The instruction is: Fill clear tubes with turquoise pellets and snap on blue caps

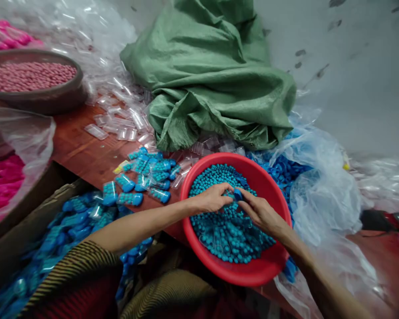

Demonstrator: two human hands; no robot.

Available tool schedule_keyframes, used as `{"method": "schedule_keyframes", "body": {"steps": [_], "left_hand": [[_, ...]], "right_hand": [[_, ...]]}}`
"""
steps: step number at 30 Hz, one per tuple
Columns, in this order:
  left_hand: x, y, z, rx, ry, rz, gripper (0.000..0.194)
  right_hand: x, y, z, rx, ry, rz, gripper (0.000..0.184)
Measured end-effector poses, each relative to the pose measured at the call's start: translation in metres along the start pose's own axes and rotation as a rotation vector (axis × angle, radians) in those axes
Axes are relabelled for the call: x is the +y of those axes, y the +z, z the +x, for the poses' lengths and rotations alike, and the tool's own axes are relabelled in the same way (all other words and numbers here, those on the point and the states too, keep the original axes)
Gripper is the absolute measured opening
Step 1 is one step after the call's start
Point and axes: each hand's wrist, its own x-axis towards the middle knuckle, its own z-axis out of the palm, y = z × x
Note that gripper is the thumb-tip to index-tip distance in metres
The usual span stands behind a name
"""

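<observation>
Both hands work above a red plastic basin point(249, 275) filled with small turquoise beads point(208, 178). My left hand point(214, 198) is closed around a small clear container point(230, 195), mostly hidden by the fingers. Pinched between the thumb and fingers of my right hand point(259, 212) is a dark blue cap point(238, 194). The cap is at the container's end; whether it is seated cannot be made out. Left of the basin, several bead-filled clear containers with blue caps point(130, 199) lie on the red-brown tabletop point(76, 153).
A green woven sack point(213, 75) slumps behind the basin among loose clear containers point(96, 131). Blue caps point(282, 173) and plastic bags point(326, 190) lie at right. A brown bowl point(63, 97) holds pink beads. Filled blue-capped containers point(76, 221) pile up below the table's left edge.
</observation>
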Motion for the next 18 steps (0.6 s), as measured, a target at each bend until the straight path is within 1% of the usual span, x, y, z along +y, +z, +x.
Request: {"method": "schedule_keyframes", "body": {"steps": [1, 3, 5, 7, 9, 11, 14, 16, 18], "left_hand": [[0.0, -0.001, 0.0, -0.003, 0.006, -0.013, 0.015], [0.001, -0.004, -0.001, -0.008, 0.023, -0.038, 0.013], [0.002, -0.006, -0.001, -0.024, 0.031, -0.065, 0.014], [0.003, -0.007, -0.002, -0.025, 0.04, -0.091, 0.018], [0.004, -0.008, -0.002, -0.001, 0.056, -0.129, 0.024], [0.005, -0.008, -0.002, 0.03, 0.079, -0.176, 0.033], [0.008, -0.007, -0.002, 0.053, 0.123, -0.209, 0.042], [0.009, -0.006, -0.002, 0.065, 0.153, -0.199, 0.042], [0.009, -0.004, -0.001, 0.077, 0.163, -0.181, 0.04]], "right_hand": [[-0.001, -0.002, -0.001, -0.029, 0.048, 0.036, 0.035], [-0.004, -0.004, -0.001, -0.025, 0.136, 0.126, 0.037], [-0.007, -0.002, 0.002, 0.042, 0.197, 0.218, 0.036], [-0.009, 0.003, 0.007, 0.137, 0.221, 0.287, 0.034], [-0.011, 0.007, 0.012, 0.216, 0.213, 0.324, 0.03], [-0.014, 0.009, 0.016, 0.259, 0.2, 0.329, 0.028], [-0.02, 0.008, 0.017, 0.337, 0.162, 0.245, 0.026], [-0.023, 0.009, 0.015, 0.416, 0.087, 0.145, 0.024], [-0.024, 0.01, 0.012, 0.464, -0.018, 0.056, 0.025]]}}
